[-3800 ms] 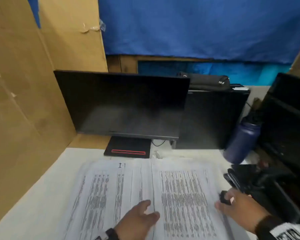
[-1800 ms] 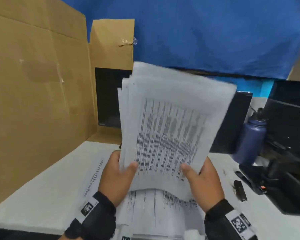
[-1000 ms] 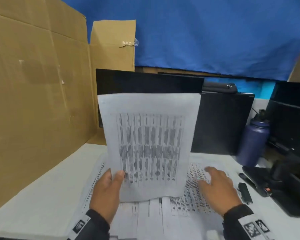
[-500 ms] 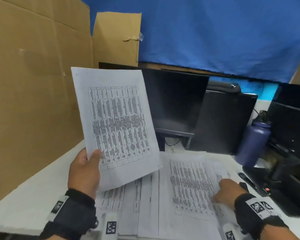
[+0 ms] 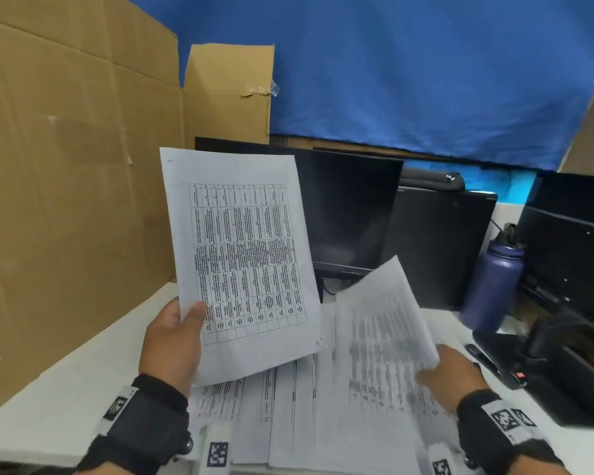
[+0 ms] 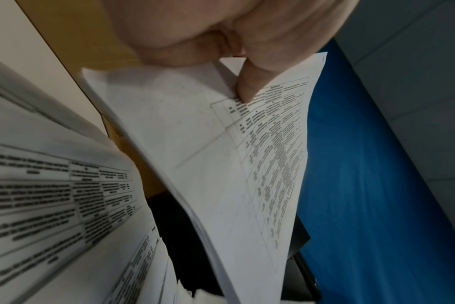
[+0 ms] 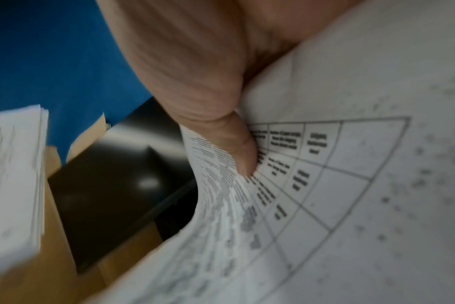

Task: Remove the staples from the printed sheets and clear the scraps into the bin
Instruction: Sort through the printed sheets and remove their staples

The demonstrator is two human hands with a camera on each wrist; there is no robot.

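A stapled set of printed sheets (image 5: 244, 269) stands nearly upright in the air above the desk (image 5: 66, 389), its white front page showing a table of small black text turned sideways. It is pinched at its lower left edge by the left hand (image 5: 172, 344), thumb on the front. To its right, a second bundle of printed sheets (image 5: 381, 327) is lifted at an angle and blurred, its lower right edge held by the right hand (image 5: 453, 375). The wrist view shows the thumb pressed on its fanned, curved pages. More printed sheets (image 5: 288, 416) lie flat and overlapping on the desk beneath both.
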